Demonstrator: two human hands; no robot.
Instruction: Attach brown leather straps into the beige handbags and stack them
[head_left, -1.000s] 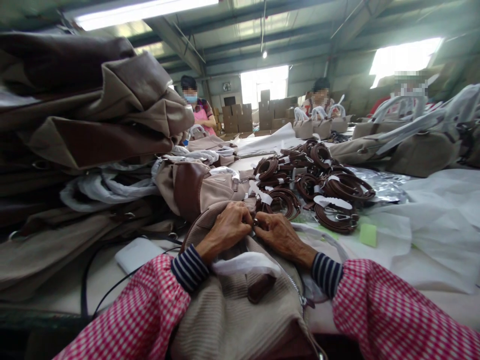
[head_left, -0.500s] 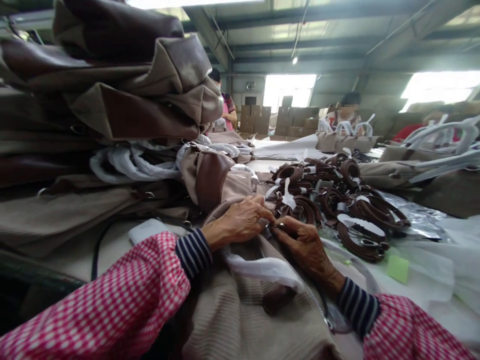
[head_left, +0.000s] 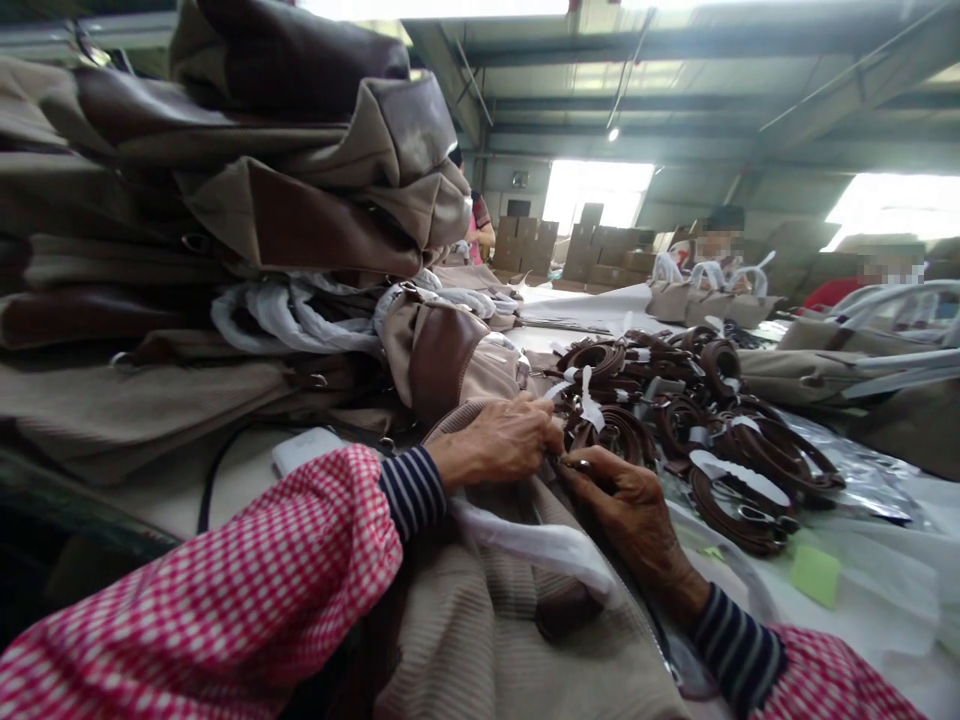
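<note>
From where I sit, everything hangs on one small spot at the far part of the ribbed bag (head_left: 457, 630), where the two hands meet. The bag lies straight ahead, at the near edge of the bench (head_left: 244, 478), its length running away from me, so that spot is out in front of the wrists rather than under them. I have the left hand (head_left: 499, 440) on the left, back upward over the bag's far part, fingers bent together; I cannot tell whether they pinch anything, since the knuckles hide the tips. The right hand (head_left: 622, 505) slants forward and leftward from the near right, thumb and forefinger drawn narrow around a small shiny metal piece (head_left: 579, 465). That piece is just to the right of the left fingers and slightly nearer me. The right hand is the closer one, being right on it; whether the left fingers touch it too, I cannot make out. The wrapped handle (head_left: 536, 545) lies crosswise on the bag, on my side of the fingertips. Just past the right hand, beyond and to the right, I see the heap of coiled straps (head_left: 675, 405), and off to the left rises the stack of bags (head_left: 330, 215)
</note>
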